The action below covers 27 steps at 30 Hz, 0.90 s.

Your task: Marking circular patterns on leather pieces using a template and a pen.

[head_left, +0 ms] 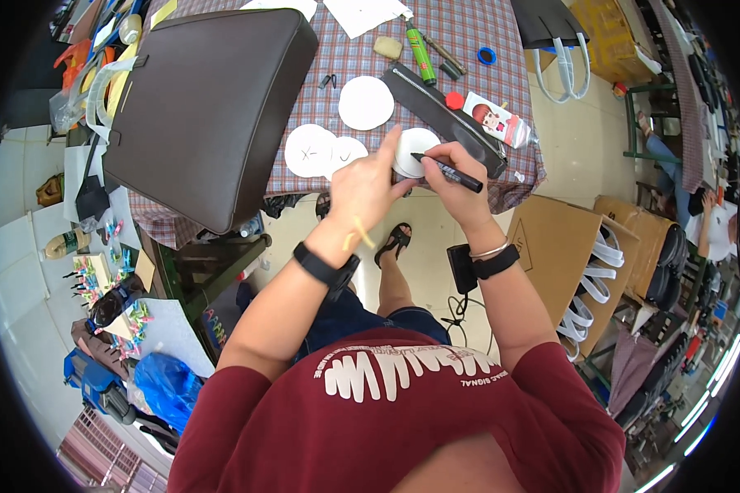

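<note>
My right hand [460,191] grips a black marker pen [460,177], its tip on a white round disc [411,148] near the table's front edge. With index finger and thumb, my left hand [363,191] steadies that disc from its left side. Left of it lie two overlapping white discs, one with dark handwriting [307,151] and one partly behind my left hand [349,151]. Farther back rests a plain white disc [366,103]. The underside of the disc being marked is hidden.
A large dark brown bag [214,107] covers the left of the checked tablecloth [345,53]. On the right are a long black zippered strip [436,107], a green tube [420,53], a red cap [456,100] and a white printed packet [489,115]. Cardboard boxes [543,255] stand right.
</note>
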### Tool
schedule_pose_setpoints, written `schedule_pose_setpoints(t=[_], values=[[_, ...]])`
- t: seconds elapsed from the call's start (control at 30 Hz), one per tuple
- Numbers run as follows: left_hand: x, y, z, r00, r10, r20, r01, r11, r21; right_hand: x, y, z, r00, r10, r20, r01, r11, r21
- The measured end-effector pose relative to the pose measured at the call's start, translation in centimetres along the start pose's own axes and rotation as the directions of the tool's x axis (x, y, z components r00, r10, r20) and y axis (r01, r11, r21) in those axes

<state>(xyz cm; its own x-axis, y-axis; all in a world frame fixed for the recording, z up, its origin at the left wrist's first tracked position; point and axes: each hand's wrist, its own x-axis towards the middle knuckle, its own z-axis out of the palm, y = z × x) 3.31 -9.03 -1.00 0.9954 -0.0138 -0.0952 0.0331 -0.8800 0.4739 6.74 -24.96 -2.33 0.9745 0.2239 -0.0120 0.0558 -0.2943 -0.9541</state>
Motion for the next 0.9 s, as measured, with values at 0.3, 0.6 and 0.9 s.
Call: schedule_pose_setpoints(t=[0.3, 0.6, 0.9], values=[[1.6, 0.4, 2.5, 0.999, 0.037, -0.019, -0.038, 0.998, -0.049, 0.6, 0.6, -0.4, 0.987, -0.155, -0.030, 0.153, 0.986, -0.073], [1.6, 0.3, 1.8, 1.000, -0.019, 0.018, 0.020, 0.998, -0.059, -0.5, -0.9, -0.9, 0.994, -0.095, -0.063, 0.084, 0.984, -0.159], [-2.7, -4.7, -3.8, 0.914, -0.367, -0.174, 0.349, 0.929, -0.124, -1.2, 0.2, -1.5, 0.994, -0.012, -0.113, 0.023, 0.995, 0.098]])
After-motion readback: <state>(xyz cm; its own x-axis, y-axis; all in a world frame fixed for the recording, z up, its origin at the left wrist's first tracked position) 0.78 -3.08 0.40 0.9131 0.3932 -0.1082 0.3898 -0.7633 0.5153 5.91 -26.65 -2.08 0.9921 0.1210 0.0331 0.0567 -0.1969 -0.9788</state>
